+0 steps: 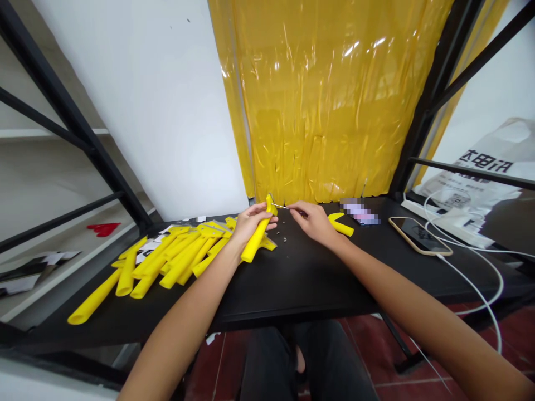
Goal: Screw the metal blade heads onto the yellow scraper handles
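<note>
And straight ahead, just past the fingers [254, 210], it's a big yellow plastic curtain [330, 111] filling the middle, creased all over and catching bright glints of light [351, 49]! Left of the fingers, a plain white panel [146, 94] rises, a couple of dark specks near its top. Black metal posts [77, 120] lean in on both sides, and farther left, pale shelves [25, 135] stand behind them. Right of the fingers, more white wall [507, 61]. Underneath the fingers, a black worktop [284, 284]; below that, dark red floor tiles [228, 367]!

Workshop (seemingly), black bench [288, 284], piled yellow handles [187, 257]
</note>
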Demonstrator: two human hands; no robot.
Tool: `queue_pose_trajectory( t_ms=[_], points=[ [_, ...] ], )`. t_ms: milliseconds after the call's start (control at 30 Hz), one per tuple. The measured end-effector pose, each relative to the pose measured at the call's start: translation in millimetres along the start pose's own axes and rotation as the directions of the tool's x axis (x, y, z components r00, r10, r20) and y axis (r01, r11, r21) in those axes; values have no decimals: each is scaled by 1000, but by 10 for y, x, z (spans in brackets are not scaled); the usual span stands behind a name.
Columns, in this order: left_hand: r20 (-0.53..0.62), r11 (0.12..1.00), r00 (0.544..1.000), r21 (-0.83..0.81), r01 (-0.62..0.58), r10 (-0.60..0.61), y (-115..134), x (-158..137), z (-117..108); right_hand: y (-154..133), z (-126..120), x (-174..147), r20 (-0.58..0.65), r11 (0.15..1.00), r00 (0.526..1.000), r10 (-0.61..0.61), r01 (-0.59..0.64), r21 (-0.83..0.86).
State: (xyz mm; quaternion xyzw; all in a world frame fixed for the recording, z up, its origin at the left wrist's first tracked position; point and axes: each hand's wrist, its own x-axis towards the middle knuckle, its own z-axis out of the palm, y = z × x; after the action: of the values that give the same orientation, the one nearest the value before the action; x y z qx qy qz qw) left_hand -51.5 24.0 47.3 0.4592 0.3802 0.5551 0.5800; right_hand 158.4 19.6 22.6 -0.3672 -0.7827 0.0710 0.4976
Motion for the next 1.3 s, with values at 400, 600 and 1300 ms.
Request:
queue_pose_trajectory(
  t_ms=[400, 600, 1300],
  points=[
    [-27, 997, 997, -9, 72, -72, 18, 48, -59, 0, -11, 61, -63, 979, 996, 58, -45, 198],
    [-20, 999, 1000, 36, 5, -5, -3, 28, -45, 36, -19, 67, -131, 945, 967, 217, -174, 278],
    [-59, 999, 998, 18, 32, -31, -2, 47, -51, 170, -1, 35, 7, 966, 981, 196, -194, 169]
  ],
)
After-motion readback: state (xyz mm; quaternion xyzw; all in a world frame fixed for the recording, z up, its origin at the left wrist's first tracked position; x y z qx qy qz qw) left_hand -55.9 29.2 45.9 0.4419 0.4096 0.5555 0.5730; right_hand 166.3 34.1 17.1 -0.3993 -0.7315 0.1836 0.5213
